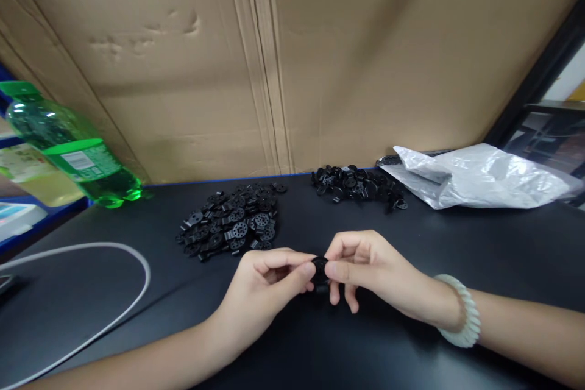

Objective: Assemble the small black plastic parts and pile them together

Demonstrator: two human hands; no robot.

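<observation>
A small round black plastic piece (320, 270) with a tab at its lower edge is held above the table, close to me. My left hand (267, 283) pinches its left side between thumb and fingers. On the right side, my right hand (365, 265) pinches it with thumb and index finger, the other fingers hanging loosely below. Beyond my left hand lies a heap of similar black pieces (233, 219), round with holes and tabs. A second, smaller heap of black pieces (354, 184) sits farther back, beyond my right hand.
A crumpled white plastic bag (484, 177) lies at the back right. The green bottle (73, 146) stands at the left, near a white scale-like device (21, 219). A pale cable (145, 280) loops across the left of the black table (173, 311). Cardboard (183, 73) walls the back.
</observation>
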